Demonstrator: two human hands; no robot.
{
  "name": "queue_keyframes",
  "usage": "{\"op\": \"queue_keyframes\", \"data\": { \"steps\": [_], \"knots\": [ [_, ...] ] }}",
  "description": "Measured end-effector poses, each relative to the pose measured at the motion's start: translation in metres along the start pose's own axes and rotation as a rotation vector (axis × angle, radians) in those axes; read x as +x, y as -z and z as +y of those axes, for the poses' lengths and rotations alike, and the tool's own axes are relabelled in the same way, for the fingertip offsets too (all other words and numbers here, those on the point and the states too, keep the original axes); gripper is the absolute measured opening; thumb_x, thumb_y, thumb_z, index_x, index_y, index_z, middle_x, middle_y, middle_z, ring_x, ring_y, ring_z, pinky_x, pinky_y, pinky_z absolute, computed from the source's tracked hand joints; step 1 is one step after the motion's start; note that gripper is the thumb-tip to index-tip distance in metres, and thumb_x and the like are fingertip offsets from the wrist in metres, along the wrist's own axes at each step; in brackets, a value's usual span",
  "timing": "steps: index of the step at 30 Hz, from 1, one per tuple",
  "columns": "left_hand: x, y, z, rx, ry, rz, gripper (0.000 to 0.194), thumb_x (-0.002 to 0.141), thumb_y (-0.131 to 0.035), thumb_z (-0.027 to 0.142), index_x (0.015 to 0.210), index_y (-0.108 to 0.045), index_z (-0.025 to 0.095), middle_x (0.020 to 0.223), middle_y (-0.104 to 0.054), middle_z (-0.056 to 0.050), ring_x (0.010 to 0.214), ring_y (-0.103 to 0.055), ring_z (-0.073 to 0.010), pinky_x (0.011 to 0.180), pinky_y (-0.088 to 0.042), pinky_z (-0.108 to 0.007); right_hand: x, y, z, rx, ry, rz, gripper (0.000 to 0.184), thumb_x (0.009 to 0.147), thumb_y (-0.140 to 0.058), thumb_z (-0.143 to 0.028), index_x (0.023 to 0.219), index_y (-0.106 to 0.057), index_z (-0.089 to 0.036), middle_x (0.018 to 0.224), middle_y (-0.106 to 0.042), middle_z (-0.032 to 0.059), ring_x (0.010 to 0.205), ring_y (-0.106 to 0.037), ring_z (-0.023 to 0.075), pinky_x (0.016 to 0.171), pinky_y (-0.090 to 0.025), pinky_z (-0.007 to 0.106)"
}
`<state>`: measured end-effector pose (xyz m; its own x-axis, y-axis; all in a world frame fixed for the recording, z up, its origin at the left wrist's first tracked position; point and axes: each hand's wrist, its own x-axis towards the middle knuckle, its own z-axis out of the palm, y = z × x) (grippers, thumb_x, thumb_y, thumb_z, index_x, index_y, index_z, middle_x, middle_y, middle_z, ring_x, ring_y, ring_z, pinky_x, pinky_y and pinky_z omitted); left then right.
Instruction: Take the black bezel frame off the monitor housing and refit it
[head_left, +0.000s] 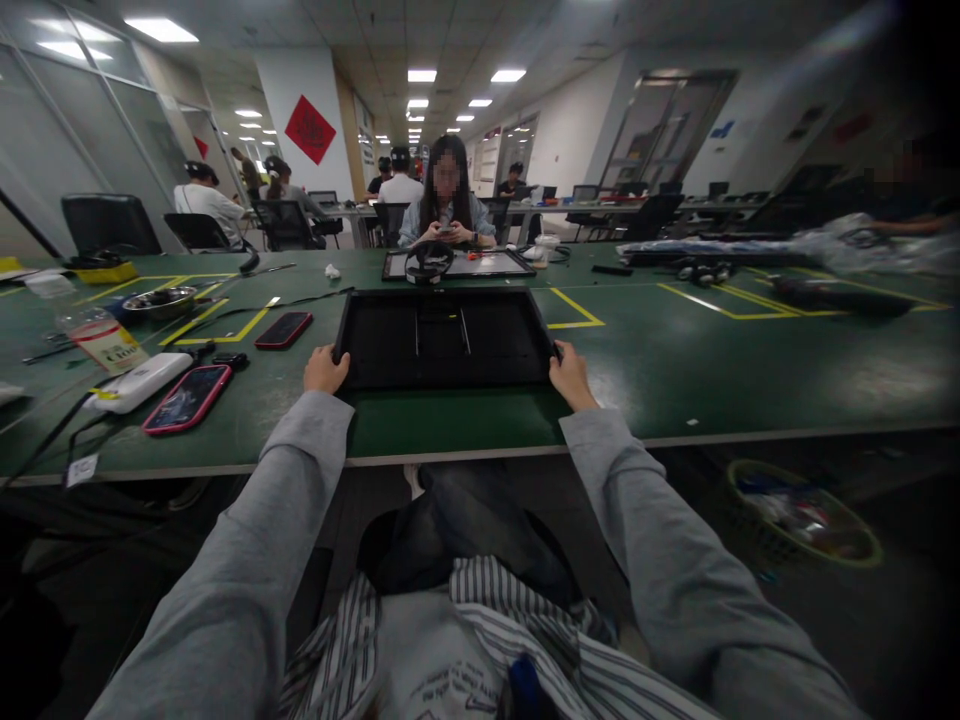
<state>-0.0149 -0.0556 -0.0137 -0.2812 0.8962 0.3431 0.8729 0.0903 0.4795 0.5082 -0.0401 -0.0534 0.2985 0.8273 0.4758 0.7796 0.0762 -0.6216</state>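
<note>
A wide black rectangular panel point(375, 345) with a raised rim is in front of me at the near side of the green table point(735, 385). Two thin pale bars stand out near the panel's middle. My left hand point(325, 371) is closed on its left edge, thumb on top. At the opposite edge, my right hand point(572, 376) grips the panel near its front right corner. The fingers under both edges are hidden. Whether the panel's underside touches the table, I cannot tell.
Left: a dark phone point(283, 331), a pink-cased phone point(187, 399), a white power bank point(142, 383), a bottle point(109, 340) and a metal bowl point(159, 302). Beyond the panel, a person point(448, 205) sits behind a framed board point(495, 263). A basket point(806, 515) stands at lower right.
</note>
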Motion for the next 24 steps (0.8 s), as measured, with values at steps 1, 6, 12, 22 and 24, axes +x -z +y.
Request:
{"op": "queue_keyframes", "data": {
  "steps": [1,6,12,22,24],
  "knots": [
    [-0.001,0.001,0.001,0.006,0.000,0.003,0.049,0.098,-0.054,0.041,0.139,-0.064,0.016,0.144,-0.061,-0.019,0.132,-0.059,-0.0336,0.112,-0.045,-0.045,0.001,-0.001,0.000,-0.003,0.000,0.002,0.052,0.086,-0.048,-0.016,0.136,-0.059,-0.013,0.128,-0.071,0.0190,0.121,-0.064,0.0324,0.112,-0.044,0.054],
    [-0.001,0.002,0.002,0.013,0.020,0.001,0.044,0.100,-0.051,0.036,0.139,-0.064,0.019,0.150,-0.056,-0.017,0.137,-0.055,-0.0336,0.113,-0.044,-0.051,0.002,-0.002,0.002,-0.038,0.011,-0.008,0.053,0.087,-0.048,-0.013,0.138,-0.057,-0.008,0.134,-0.068,0.0222,0.129,-0.062,0.0326,0.117,-0.039,0.053],
    [-0.004,0.004,0.006,0.036,-0.008,0.023,0.038,0.101,-0.051,0.034,0.134,-0.067,0.024,0.151,-0.058,-0.012,0.141,-0.051,-0.0312,0.117,-0.038,-0.058,0.003,-0.004,0.006,-0.040,0.055,0.029,0.052,0.086,-0.046,-0.015,0.137,-0.059,-0.009,0.135,-0.067,0.0229,0.129,-0.060,0.0351,0.115,-0.040,0.056],
    [-0.006,0.004,0.010,0.031,-0.026,0.096,0.040,0.101,-0.051,0.034,0.138,-0.065,0.026,0.152,-0.057,-0.011,0.142,-0.050,-0.0307,0.117,-0.036,-0.056,0.001,-0.004,0.005,-0.014,0.057,0.091,0.053,0.090,-0.043,-0.018,0.140,-0.060,-0.011,0.136,-0.067,0.0217,0.129,-0.056,0.0358,0.111,-0.041,0.059],
    [-0.005,0.003,0.008,0.028,-0.023,0.081,0.039,0.101,-0.052,0.033,0.136,-0.067,0.026,0.152,-0.058,-0.011,0.142,-0.049,-0.0306,0.117,-0.035,-0.057,0.001,-0.005,0.005,-0.015,0.043,0.075,0.054,0.088,-0.044,-0.017,0.139,-0.061,-0.011,0.135,-0.067,0.0216,0.130,-0.056,0.0363,0.111,-0.041,0.060]
  ]
}}
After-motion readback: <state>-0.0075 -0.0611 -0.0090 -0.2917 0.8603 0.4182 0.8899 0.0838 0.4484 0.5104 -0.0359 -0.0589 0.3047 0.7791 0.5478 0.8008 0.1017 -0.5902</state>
